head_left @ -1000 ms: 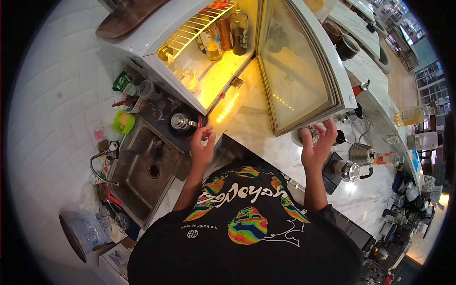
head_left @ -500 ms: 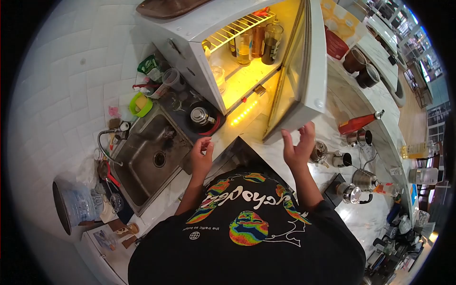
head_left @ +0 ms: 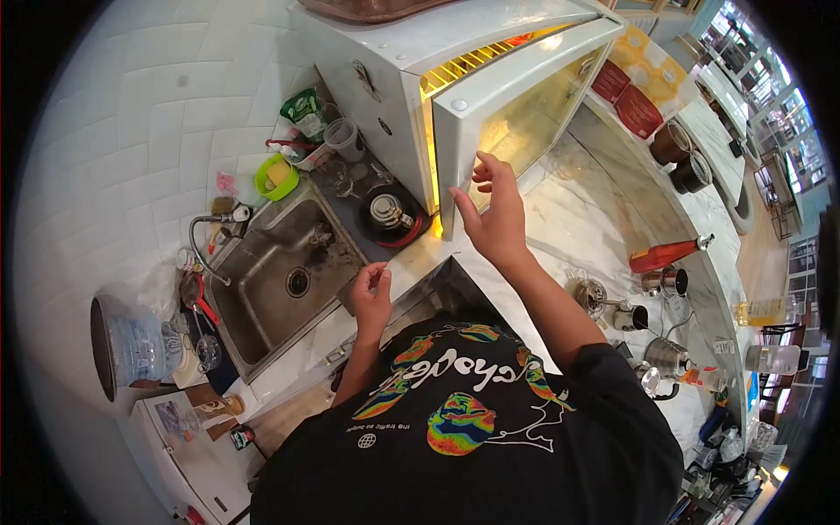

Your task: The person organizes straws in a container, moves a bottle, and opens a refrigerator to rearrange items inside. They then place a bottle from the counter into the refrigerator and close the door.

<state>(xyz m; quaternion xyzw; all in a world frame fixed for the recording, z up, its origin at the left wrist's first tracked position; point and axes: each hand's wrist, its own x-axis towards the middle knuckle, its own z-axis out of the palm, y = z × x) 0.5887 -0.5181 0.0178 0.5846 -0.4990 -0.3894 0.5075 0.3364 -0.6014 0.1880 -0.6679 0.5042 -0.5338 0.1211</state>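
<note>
The right hand (head_left: pixel 499 214) is raised at the free edge of the glass door (head_left: pixel 461 131) of a small refrigerator (head_left: pixel 389 92), its thumb and fingers spread and not closed around anything; whether the skin presses on the frame, I cannot tell. The left hand (head_left: pixel 371 302), well apart from it, is loosely curled near the front of the marble bench (head_left: pixel 573 206), with nothing visible in its grasp.

The door is mostly closed but not flush: yellow light shows through the gap along its free edge, and part of the wire shelf (head_left: pixel 464 66) is visible above it. Judged from this, only that gap is left between door and cabinet.

Beside the refrigerator, a metal-lidded pot (head_left: pixel 388 213) sits on a dark mat, next to the sink (head_left: pixel 262 302) and a green soap dish (head_left: pixel 266 188). On the other side are a red bottle (head_left: pixel 661 255), a metal pitcher (head_left: pixel 628 317) and a kettle (head_left: pixel 667 356).
</note>
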